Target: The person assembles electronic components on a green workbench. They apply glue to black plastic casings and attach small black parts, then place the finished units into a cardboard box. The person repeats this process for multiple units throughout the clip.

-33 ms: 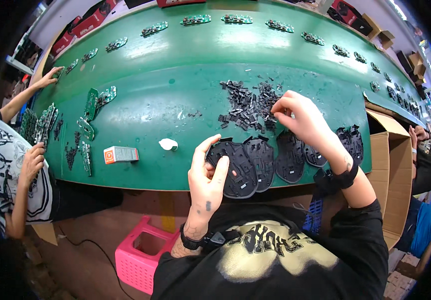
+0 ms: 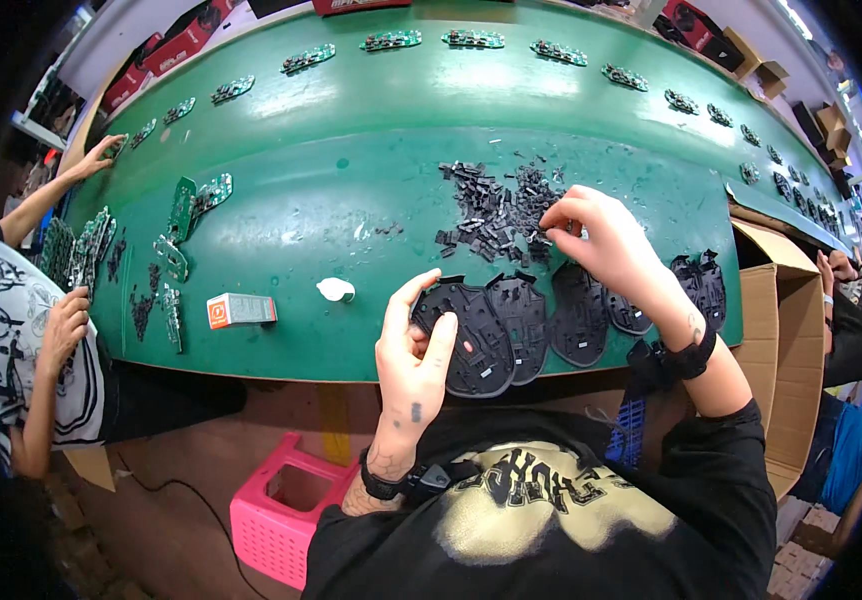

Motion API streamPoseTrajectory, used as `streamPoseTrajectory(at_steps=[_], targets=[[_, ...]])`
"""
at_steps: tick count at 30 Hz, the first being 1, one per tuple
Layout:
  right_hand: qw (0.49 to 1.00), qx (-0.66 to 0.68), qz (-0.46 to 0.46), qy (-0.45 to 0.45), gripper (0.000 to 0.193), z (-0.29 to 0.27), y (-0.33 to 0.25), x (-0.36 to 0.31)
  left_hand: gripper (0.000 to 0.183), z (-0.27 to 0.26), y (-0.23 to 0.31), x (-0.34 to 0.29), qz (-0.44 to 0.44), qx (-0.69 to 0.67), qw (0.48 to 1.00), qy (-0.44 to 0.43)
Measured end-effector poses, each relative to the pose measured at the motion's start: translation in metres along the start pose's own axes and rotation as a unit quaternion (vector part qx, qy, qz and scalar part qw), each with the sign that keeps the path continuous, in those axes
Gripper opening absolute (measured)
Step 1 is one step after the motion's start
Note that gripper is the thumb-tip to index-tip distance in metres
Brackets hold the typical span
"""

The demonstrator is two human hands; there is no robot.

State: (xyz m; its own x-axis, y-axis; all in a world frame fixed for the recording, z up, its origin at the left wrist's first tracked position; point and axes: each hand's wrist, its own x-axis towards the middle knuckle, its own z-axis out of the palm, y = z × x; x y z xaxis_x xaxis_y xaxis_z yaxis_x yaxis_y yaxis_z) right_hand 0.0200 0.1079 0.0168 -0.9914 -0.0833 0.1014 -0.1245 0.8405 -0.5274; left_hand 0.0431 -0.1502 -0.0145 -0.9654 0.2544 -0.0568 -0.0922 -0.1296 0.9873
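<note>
My left hand (image 2: 413, 350) grips a black plastic shell (image 2: 481, 345) by its left side, thumb over the inner face and fingers along the edge. The shell's ribbed inside faces up at the table's near edge. Over the right side of a heap of small black plastic parts (image 2: 486, 215), my right hand (image 2: 596, 230) has thumb and forefinger bent together in a pinch. Whatever lies between those fingertips is too small to make out. Right of the held shell, a second black shell (image 2: 518, 325) and a third shell (image 2: 579, 315) lie in a row, partly under my right forearm.
A green table (image 2: 331, 220) carries a white cap-like item (image 2: 336, 289), a small box (image 2: 241, 310) and green circuit boards (image 2: 183, 208). More boards line the far strip. At left a co-worker's hand (image 2: 66, 325) holds boards. A cardboard box (image 2: 776, 350) stands right; a pink stool (image 2: 271, 510) below.
</note>
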Motion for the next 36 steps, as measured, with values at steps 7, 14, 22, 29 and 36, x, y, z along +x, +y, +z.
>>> streamPoseTrajectory(at_steps=[7, 14, 22, 29, 36], targets=[[0.997, -0.025, -0.072, -0.002, 0.009, -0.002, -0.003, -0.002, 0.042, 0.004, -0.002, 0.001, 0.007, -0.02, 1.0, -0.016], [0.984, -0.105, -0.143, -0.022, 0.008, 0.008, -0.003, 0.004, 0.042, 0.002, 0.001, 0.001, 0.002, -0.018, 1.0, -0.017], [0.988, -0.085, -0.13, 0.016, 0.01, -0.001, 0.001, 0.009, 0.043, 0.003, 0.005, -0.001, 0.008, -0.033, 0.999, 0.005], [0.996, -0.027, -0.087, -0.008, 0.011, 0.009, -0.009, 0.0, 0.043, 0.004, 0.001, 0.001, 0.006, -0.035, 0.999, -0.015], [0.998, -0.025, -0.05, -0.022, 0.011, 0.023, -0.014, 0.01, 0.045, 0.002, 0.001, 0.002, 0.007, -0.021, 1.0, -0.016]])
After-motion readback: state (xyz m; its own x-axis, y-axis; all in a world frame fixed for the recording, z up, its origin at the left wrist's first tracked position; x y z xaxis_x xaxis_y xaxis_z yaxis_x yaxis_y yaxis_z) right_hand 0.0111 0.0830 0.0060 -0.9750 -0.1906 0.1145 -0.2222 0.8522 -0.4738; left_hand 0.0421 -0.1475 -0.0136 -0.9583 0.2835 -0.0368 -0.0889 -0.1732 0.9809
